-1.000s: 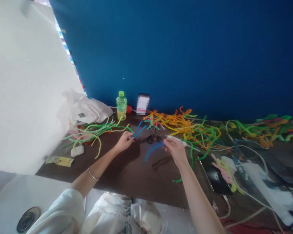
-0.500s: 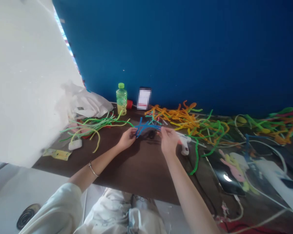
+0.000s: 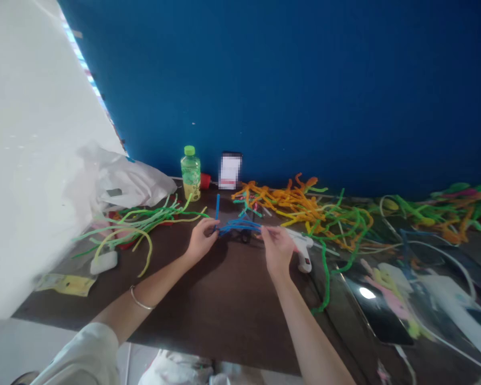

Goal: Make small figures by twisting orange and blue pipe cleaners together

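Note:
Bent blue pipe cleaners (image 3: 240,227) stretch between my left hand (image 3: 201,239) and my right hand (image 3: 277,248), and both hands pinch them. One blue end sticks upright above my left fingers. Black scissors (image 3: 245,237) lie on the dark wooden table (image 3: 220,305) under the blue pieces, partly hidden by them. A white hot glue gun (image 3: 302,248) lies just right of my right hand. A loose bunch of green pipe cleaners (image 3: 140,224) lies left of my left hand, and a tangled orange and yellow heap (image 3: 288,200) lies beyond the hands.
A green-capped plastic bottle (image 3: 191,174), a blurred card (image 3: 230,171) and a white plastic bag (image 3: 128,184) stand against the blue wall (image 3: 288,80). More pipe cleaners (image 3: 444,211) lie far right, beside a glossy black device (image 3: 374,310). A white board (image 3: 32,160) intrudes at left.
The blue pieces now form a flatter, tighter bundle between my hands, with one end upright. My hands have come closer together than a second ago, and the view has shifted slightly.

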Available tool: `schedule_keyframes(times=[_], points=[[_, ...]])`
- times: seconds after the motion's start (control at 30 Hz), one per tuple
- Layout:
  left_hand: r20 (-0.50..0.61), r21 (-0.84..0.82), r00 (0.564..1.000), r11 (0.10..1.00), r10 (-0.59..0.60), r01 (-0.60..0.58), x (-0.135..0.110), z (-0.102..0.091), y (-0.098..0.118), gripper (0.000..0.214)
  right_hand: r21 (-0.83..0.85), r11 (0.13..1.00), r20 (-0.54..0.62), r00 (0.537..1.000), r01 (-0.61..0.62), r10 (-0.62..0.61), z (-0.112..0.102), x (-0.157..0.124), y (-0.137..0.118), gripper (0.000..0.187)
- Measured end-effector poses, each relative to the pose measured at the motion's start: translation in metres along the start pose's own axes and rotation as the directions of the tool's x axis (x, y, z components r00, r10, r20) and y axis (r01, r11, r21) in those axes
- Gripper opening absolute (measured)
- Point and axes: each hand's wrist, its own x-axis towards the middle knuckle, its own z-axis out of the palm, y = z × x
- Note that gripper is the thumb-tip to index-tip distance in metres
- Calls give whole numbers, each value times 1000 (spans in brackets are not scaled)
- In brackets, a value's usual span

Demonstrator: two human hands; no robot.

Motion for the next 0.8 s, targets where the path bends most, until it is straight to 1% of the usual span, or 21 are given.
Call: schedule_keyframes(times=[0.03, 0.1, 0.17, 0.27, 0.4, 0.57, 0.7, 0.77, 0.8], points=[[-15, 5, 1000, 1000, 7, -7, 0, 0, -1, 24, -48, 998, 18, 999, 30, -29, -1, 0, -1, 28], [-38, 7, 999, 1000, 15, -15, 1, 0, -4, 26, -92, 994, 46, 998, 56, -52, -2, 1, -1, 28], [-34, -4, 999, 1000, 15, -15, 3, 2, -9, 26, -83, 996, 68, 997, 31, -26, -3, 2, -1, 28], [-24, -31, 1000, 999, 15, -15, 5, 3, -15, 23, -45, 998, 117, 992, -37, 42, -4, 3, 0, 29], [-37, -65, 999, 997, 29, -31, 5, 4, -15, 23, -55, 995, 163, 983, -78, 86, -6, 4, -2, 29], [-37, 4, 998, 999, 46, -45, 2, 4, -9, 24, -161, 987, 169, 984, -25, 52, -4, 4, -1, 28], [-90, 91, 991, 991, 103, -95, 2, 3, -4, 23, -302, 951, 190, 982, 67, -9, 0, 2, 5, 27], [-76, 124, 987, 983, 142, -132, 1, 2, -1, 24, -324, 943, 190, 982, 76, -14, 3, 1, 7, 27], [-54, 132, 986, 980, 158, -150, 0, 2, 1, 25, -310, 949, 193, 981, 60, 1, 4, 1, 7, 27]])
